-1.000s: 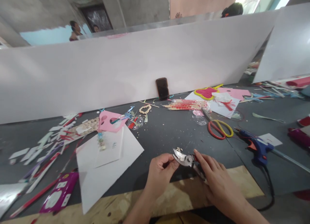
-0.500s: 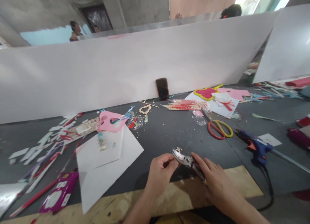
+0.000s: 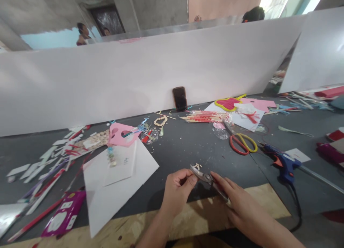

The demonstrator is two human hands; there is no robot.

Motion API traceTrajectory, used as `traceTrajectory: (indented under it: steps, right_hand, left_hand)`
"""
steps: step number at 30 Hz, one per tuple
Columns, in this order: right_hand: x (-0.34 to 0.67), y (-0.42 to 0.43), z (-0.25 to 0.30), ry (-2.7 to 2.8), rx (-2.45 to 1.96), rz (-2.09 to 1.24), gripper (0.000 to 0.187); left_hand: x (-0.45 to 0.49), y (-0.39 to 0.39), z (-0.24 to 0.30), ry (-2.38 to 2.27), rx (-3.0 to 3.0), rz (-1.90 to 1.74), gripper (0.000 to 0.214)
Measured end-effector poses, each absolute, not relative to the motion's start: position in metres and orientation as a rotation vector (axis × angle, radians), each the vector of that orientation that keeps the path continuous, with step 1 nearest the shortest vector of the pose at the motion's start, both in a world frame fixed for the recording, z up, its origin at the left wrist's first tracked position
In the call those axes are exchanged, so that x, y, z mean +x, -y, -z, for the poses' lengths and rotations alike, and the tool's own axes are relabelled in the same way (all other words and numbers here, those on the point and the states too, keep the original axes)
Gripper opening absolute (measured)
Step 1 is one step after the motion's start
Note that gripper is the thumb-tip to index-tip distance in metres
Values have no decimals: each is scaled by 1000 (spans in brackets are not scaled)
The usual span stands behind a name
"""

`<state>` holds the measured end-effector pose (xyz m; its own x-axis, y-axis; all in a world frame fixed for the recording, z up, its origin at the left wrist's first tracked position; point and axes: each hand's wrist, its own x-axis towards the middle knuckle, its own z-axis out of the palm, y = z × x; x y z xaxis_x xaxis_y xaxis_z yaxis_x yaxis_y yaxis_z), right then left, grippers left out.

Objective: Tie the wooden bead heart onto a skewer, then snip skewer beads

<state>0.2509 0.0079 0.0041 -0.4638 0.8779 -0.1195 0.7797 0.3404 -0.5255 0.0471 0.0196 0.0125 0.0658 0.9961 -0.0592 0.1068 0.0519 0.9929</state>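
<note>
My right hand is wrapped round the handles of a pair of pruning shears, whose metal blades point left. The fingers of my left hand are pinched together right beside the blades; whatever they hold is hidden. Just beyond the blade tip lie several short pale cut pieces on the dark tabletop. Further off, a bundle of red-and-pale sticks in clear wrap lies below a dark phone, which leans on the white partition.
Red-and-yellow scissors and a blue glue gun with a cord lie to the right. White sheets, a pink card cutout, a heart-shaped beaded piece and a purple packet lie left. A white partition borders the back.
The shears have tilted slightly and their blades look closer together. Both hands stay in nearly the same place; the view has shifted a little.
</note>
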Motion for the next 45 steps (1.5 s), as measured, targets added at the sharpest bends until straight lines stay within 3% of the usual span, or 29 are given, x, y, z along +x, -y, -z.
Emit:
traceTrajectory:
  steps: [5,15,18,22,27,35,40,45]
  right_hand:
    - [252,-10,-11,2342,-1426,-955,54]
    - [250,-8,-15,2278,-1388,-1116,52]
    - [250,-11,-8,2380,-1464,-877,59]
    - [252,-16,4,2501,-1705,-199,74]
    - [260,-23,12,2452,-1774,348,68]
    - [260,-22,15,2500,-1779,446,60]
    - [256,-19,11,2514,-1777,465,57]
    - [258,-18,10,2530,-1761,459,56]
  left_hand:
    - [47,-21,-11,-1256,1257,-1078,29]
    - [45,-23,-12,-1258,1263,-1074,26]
    - [46,-23,-12,-1223,1217,-1058,26]
    - [51,-24,-5,-1177,1078,-1013,27]
    - [53,-25,3,-1098,880,-930,30]
    - [47,-34,-2,-1682,1741,-911,17]
    - [54,-41,1,-1758,2030,-626,19]
    - [58,-43,2,-1742,2078,-578,22]
